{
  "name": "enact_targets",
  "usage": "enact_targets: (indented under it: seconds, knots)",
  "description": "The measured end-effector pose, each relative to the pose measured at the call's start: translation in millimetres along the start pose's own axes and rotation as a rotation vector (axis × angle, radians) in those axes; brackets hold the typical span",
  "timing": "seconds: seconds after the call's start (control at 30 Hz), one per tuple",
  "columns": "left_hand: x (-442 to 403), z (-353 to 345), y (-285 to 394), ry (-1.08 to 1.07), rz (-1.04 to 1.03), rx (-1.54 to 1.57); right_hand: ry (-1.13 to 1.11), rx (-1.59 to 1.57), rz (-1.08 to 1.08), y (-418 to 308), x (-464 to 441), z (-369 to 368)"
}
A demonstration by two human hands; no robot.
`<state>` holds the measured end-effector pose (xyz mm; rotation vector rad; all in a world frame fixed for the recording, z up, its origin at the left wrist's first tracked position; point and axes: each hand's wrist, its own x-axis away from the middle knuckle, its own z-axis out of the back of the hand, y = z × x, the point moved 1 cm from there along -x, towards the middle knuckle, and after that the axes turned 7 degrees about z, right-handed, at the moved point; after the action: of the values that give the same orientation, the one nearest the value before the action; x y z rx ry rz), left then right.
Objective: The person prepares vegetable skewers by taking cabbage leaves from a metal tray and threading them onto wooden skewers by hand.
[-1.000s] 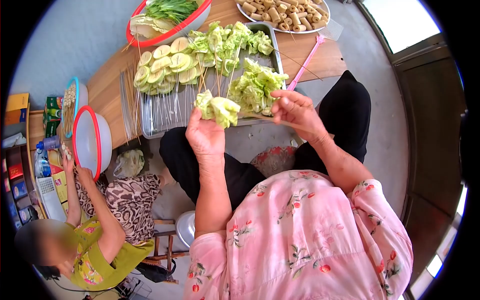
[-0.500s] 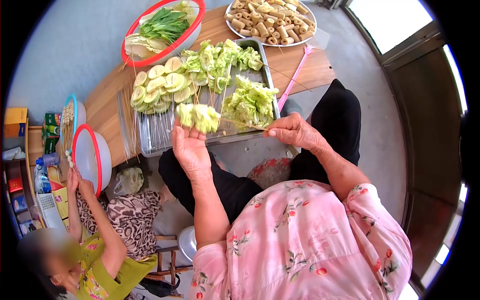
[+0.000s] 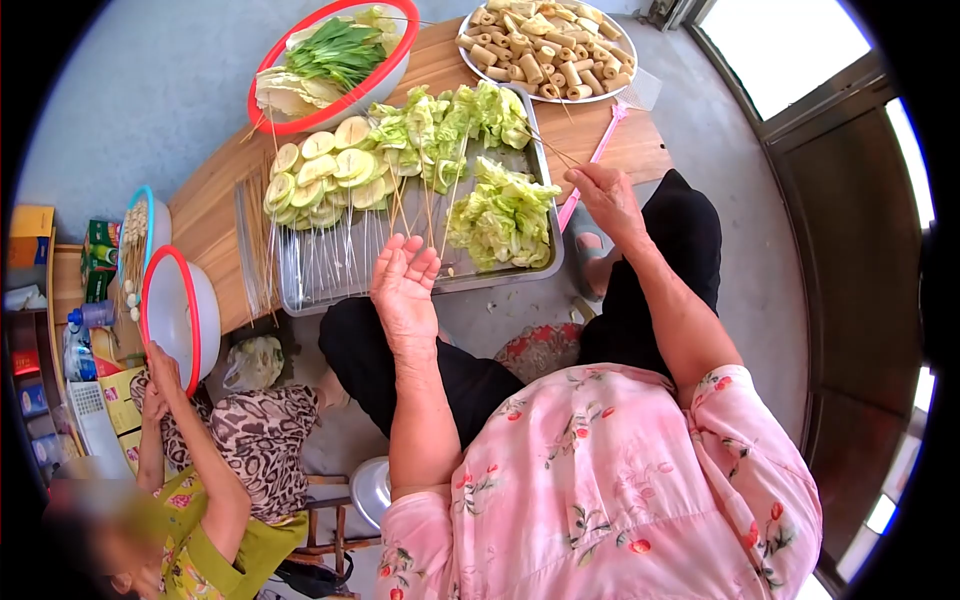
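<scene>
My left hand (image 3: 406, 290) is palm up with its fingers apart and nothing in it, just in front of the metal tray (image 3: 545, 262). My right hand (image 3: 608, 200) pinches the end of a thin skewer (image 3: 553, 147) beyond the tray's right edge. That skewer runs toward the leafy lettuce pieces (image 3: 500, 115) at the tray's back right corner. A loose heap of lettuce leaves (image 3: 497, 215) lies at the tray's right front. Skewered pale green round slices (image 3: 318, 170) fill its left side, with sticks pointing toward me.
Behind the tray stand a red-rimmed basin (image 3: 412, 40) of greens and a white plate (image 3: 632, 78) of brown rolls. A pink stick (image 3: 603, 145) lies at right. Bare skewers (image 3: 255, 250) lie left. A co-worker (image 3: 215, 500) sits at left near another red-rimmed basin (image 3: 207, 320).
My right hand has moved up and right with the skewer, whose lettuce has left my left palm for the tray's back right. The co-worker's hands have moved lower.
</scene>
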<state>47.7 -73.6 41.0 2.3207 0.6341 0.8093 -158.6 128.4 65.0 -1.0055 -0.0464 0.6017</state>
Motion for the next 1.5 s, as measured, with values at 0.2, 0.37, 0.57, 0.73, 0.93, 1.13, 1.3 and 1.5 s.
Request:
enact_targets:
  seconds: [0.2,0.37,0.57,0.73,0.93,1.13,1.3,1.5]
  knots:
    - [0.4,1.1,-2.7,0.030,0.025,-0.038,-0.028,0.272,-0.009,25.9,-9.4,-18.3]
    - [0.9,3.5,-1.6,0.042,0.045,-0.034,-0.015,0.382,-0.002,31.5,-8.0,-22.4]
    - [6.6,6.5,-0.6,0.021,0.101,-0.071,-0.007,0.419,0.023,24.8,2.1,-19.0]
    - [13.0,14.5,-8.3,-0.035,0.163,-0.300,0.031,0.442,0.131,14.8,12.2,-10.9]
    - [20.6,32.0,-2.8,0.035,0.189,-0.359,0.210,0.237,0.356,-21.3,22.5,-6.4]
    - [39.8,36.2,37.5,0.074,-0.003,-0.120,0.014,0.090,0.333,-31.9,46.2,-31.8]
    - [57.0,50.3,100.5,0.260,-0.288,-0.105,-0.191,0.054,0.242,-22.9,61.1,-51.1]
    - [26.7,160.0,128.9,0.498,-0.293,0.100,-0.265,0.082,0.234,-18.8,69.9,-66.4]
